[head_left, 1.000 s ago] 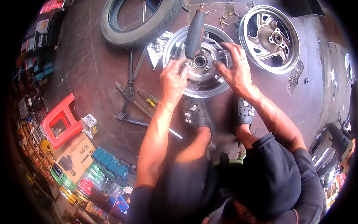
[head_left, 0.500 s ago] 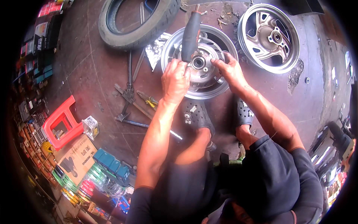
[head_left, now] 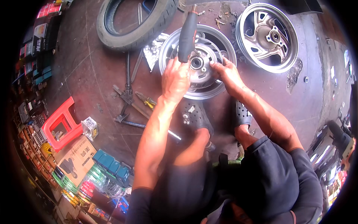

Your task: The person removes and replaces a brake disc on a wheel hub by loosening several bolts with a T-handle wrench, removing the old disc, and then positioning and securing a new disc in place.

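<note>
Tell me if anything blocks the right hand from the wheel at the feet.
Nothing visible does: the right hand appears to touch the wheel. The dark-handled tool is left of the hub, by the left hand.

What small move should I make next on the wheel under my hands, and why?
I'd probably brace the wheel with your right hand before shifting the left hand. The right thumb sits just right of the hub, while the left hand is bunched on its other side, by the lower end of the black handle. What it holds is hidden, so steadiness might help.
</note>
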Motion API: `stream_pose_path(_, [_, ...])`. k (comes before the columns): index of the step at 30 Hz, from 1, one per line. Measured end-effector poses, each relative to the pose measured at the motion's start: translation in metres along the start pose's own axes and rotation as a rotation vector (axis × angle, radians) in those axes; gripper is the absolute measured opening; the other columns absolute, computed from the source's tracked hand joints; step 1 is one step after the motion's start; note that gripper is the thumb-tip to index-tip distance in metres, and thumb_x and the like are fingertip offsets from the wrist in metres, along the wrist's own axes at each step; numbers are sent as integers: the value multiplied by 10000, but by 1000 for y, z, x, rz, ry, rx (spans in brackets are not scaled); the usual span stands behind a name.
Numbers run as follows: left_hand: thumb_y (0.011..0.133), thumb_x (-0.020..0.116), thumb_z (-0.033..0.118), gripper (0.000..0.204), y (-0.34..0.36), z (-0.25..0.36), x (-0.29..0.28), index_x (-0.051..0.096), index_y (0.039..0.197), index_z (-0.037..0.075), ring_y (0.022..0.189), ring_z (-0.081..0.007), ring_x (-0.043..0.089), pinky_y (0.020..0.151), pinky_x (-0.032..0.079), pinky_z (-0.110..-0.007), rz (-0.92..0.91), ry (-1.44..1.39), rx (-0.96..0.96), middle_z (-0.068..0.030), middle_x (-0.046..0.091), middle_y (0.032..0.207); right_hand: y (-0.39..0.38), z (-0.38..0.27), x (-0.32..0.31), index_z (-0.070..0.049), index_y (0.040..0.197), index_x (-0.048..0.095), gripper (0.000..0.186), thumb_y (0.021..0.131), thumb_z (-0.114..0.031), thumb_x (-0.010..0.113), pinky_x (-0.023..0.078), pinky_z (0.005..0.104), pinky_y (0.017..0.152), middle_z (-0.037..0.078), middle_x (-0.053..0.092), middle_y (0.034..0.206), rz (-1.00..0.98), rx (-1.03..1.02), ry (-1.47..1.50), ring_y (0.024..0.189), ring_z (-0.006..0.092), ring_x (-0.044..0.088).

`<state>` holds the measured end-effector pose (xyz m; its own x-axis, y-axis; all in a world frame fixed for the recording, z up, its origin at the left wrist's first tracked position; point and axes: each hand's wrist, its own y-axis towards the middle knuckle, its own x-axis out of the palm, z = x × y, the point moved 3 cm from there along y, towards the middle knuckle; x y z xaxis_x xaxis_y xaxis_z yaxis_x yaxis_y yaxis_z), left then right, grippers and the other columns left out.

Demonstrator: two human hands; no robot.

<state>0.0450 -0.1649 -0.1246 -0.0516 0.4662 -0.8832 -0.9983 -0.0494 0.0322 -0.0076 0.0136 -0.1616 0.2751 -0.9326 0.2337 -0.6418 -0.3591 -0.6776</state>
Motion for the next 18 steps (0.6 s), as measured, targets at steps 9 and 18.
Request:
stream_pose_path(9, [776, 700, 74, 314, -2, 4, -3, 625, 1076, 19, 880, -357, 604, 766, 480, -451, 65, -64, -108, -154, 620, 993, 3, 6, -2, 4, 1222, 558, 387, 901, -200, 628, 486, 284, 783, 101, 677, 991, 13, -1, 25, 873, 152, 622])
stream_pose_path(18, [767, 721, 100, 289, -4, 0, 1, 642, 1034, 20, 930, -333, 596, 763, 489, -424, 28, 33, -62, -136, 631, 958, 5, 7, -1, 54, 1290, 488, 497, 891, -204, 634, 479, 291, 847, 142, 664, 1065, -21, 0, 43, 938, 177, 628])
